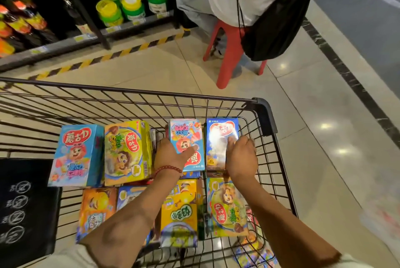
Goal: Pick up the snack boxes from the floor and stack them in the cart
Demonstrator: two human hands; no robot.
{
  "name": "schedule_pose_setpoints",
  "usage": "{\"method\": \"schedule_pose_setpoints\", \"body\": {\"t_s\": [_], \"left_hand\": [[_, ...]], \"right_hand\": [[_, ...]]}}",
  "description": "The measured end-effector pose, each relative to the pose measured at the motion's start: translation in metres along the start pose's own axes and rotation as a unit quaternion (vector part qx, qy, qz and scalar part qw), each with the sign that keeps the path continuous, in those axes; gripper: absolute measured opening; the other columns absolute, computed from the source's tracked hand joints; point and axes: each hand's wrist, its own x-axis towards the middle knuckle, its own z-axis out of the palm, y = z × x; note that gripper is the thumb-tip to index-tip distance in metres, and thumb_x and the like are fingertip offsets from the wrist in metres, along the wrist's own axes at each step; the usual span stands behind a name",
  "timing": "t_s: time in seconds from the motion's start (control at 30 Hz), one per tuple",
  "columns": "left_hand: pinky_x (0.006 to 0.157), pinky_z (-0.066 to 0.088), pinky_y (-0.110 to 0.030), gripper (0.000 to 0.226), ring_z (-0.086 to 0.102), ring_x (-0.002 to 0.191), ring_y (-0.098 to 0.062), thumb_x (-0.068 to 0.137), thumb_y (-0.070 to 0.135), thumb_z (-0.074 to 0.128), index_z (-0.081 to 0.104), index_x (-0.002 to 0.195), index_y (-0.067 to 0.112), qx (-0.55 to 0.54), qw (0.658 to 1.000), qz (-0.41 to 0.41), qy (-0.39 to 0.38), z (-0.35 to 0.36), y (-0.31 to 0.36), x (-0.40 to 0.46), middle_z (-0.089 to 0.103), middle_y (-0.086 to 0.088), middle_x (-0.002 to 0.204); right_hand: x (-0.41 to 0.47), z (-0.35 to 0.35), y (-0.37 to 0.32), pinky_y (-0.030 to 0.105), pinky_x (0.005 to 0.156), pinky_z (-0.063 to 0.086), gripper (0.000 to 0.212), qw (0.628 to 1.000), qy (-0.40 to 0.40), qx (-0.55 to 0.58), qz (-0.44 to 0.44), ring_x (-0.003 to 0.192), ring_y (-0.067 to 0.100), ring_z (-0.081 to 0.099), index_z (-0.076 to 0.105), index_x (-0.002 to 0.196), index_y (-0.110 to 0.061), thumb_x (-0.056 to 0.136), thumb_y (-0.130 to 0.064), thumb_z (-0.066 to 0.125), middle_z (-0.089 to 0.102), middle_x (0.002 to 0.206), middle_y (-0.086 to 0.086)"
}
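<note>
Both hands [171,155] on boxes [187,144] in cart [265,114]; lower boxes hidden.

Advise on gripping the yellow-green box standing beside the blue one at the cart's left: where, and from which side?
Probably from above, across its two narrow sides. The yellow-green box presents its broad face upward, with the blue box close against one side and a gap beside the left hand on the other.

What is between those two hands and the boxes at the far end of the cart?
Nothing visible. The left hand already grips the light blue cartoon snack box, and the right hand lies directly on the dark blue snack box beside it, inside the black wire cart.
</note>
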Motion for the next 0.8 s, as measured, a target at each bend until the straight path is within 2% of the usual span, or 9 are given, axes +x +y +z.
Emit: {"method": "schedule_pose_setpoints", "body": {"t_s": [0.1, 0.2, 0.27, 0.4, 0.5, 0.57, 0.67, 0.73, 0.8], "left_hand": [[0.086, 0.049, -0.040, 0.075, 0.055, 0.110, -0.034, 0.072, 0.049, 0.075, 0.047, 0.119, -0.002, 0.108, 0.994, 0.023, 0.021, -0.001, 0.006, -0.005, 0.055, -0.020, 0.120], [0.096, 0.043, -0.039, 0.081, 0.047, 0.120, -0.035, 0.077, 0.046, 0.072, 0.038, 0.132, -0.002, 0.179, 0.983, 0.039, 0.015, -0.007, 0.016, -0.010, 0.043, -0.020, 0.132], [0.097, 0.041, -0.037, 0.081, 0.045, 0.122, -0.033, 0.078, 0.043, 0.071, 0.036, 0.137, 0.000, 0.193, 0.979, 0.065, 0.002, -0.015, 0.024, -0.015, 0.041, -0.019, 0.134], [0.098, 0.040, -0.037, 0.072, 0.046, 0.123, -0.032, 0.083, 0.045, 0.065, 0.040, 0.137, 0.005, 0.234, 0.962, 0.138, -0.008, -0.042, 0.055, -0.034, 0.044, -0.017, 0.136], [0.097, 0.040, -0.036, 0.063, 0.047, 0.121, -0.032, 0.085, 0.045, 0.063, 0.046, 0.129, 0.003, 0.247, 0.945, 0.215, -0.018, -0.061, 0.092, -0.054, 0.048, -0.018, 0.131], [0.098, 0.039, -0.036, 0.060, 0.048, 0.119, -0.031, 0.085, 0.046, 0.062, 0.049, 0.125, 0.003, 0.261, 0.923, 0.280, -0.028, -0.065, 0.122, -0.070, 0.050, -0.017, 0.128], [0.101, 0.036, -0.036, 0.062, 0.046, 0.120, -0.030, 0.086, 0.049, 0.059, 0.046, 0.130, 0.008, 0.293, 0.876, 0.381, -0.037, -0.061, 0.164, -0.102, 0.048, -0.013, 0.130], [0.100, 0.036, -0.035, 0.062, 0.045, 0.120, -0.028, 0.087, 0.053, 0.055, 0.045, 0.131, 0.011, 0.326, 0.833, 0.445, -0.037, -0.052, 0.188, -0.128, 0.047, -0.009, 0.130], [0.102, 0.036, -0.036, 0.063, 0.044, 0.123, -0.026, 0.087, 0.056, 0.052, 0.043, 0.132, 0.013, 0.354, 0.787, 0.504, -0.036, -0.038, 0.205, -0.155, 0.046, -0.007, 0.132]], "right_hand": [[-0.002, 0.003, 0.001, 0.018, 0.074, 0.035, 0.038, 0.995, -0.004, -0.092, -0.046, 0.114, 0.013, 0.047, 0.043, 0.127, -0.015, 0.099, -0.040, 0.038, 0.049, 0.123, 0.004], [-0.009, -0.013, -0.002, 0.025, 0.082, 0.045, 0.039, 0.997, -0.002, -0.061, -0.045, 0.112, 0.018, 0.049, 0.042, 0.127, -0.011, 0.098, -0.038, 0.043, 0.049, 0.122, 0.008], [-0.020, -0.033, -0.005, 0.027, 0.078, 0.047, 0.039, 0.996, 0.009, -0.054, -0.070, 0.109, 0.018, 0.052, 0.043, 0.126, -0.011, 0.098, -0.038, 0.043, 0.049, 0.122, 0.007], [-0.041, -0.081, -0.010, 0.027, 0.074, 0.043, 0.036, 0.982, 0.027, -0.105, -0.155, 0.106, 0.018, 0.052, 0.044, 0.125, -0.014, 0.100, -0.039, 0.036, 0.050, 0.119, 0.004], [-0.058, -0.126, -0.008, 0.032, 0.076, 0.044, 0.033, 0.973, 0.071, -0.136, -0.172, 0.103, 0.024, 0.055, 0.047, 0.121, -0.014, 0.099, -0.036, 0.039, 0.053, 0.118, 0.005], [-0.070, -0.156, 0.001, 0.035, 0.075, 0.045, 0.031, 0.971, 0.099, -0.146, -0.161, 0.101, 0.027, 0.055, 0.049, 0.118, -0.013, 0.098, -0.034, 0.039, 0.054, 0.115, 0.006], [-0.094, -0.199, 0.023, 0.036, 0.071, 0.045, 0.027, 0.965, 0.128, -0.178, -0.146, 0.101, 0.026, 0.055, 0.051, 0.112, -0.013, 0.097, -0.033, 0.041, 0.054, 0.109, 0.005], [-0.113, -0.226, 0.041, 0.033, 0.060, 0.046, 0.023, 0.956, 0.157, -0.211, -0.133, 0.083, 0.026, 0.060, 0.058, 0.097, -0.012, 0.085, -0.032, 0.062, 0.059, 0.092, 0.005], [-0.130, -0.244, 0.066, 0.028, 0.048, 0.042, 0.030, 0.946, 0.183, -0.247, -0.106, 0.062, 0.024, 0.059, 0.062, 0.076, -0.014, 0.059, -0.028, 0.082, 0.058, 0.071, 0.003]]}}
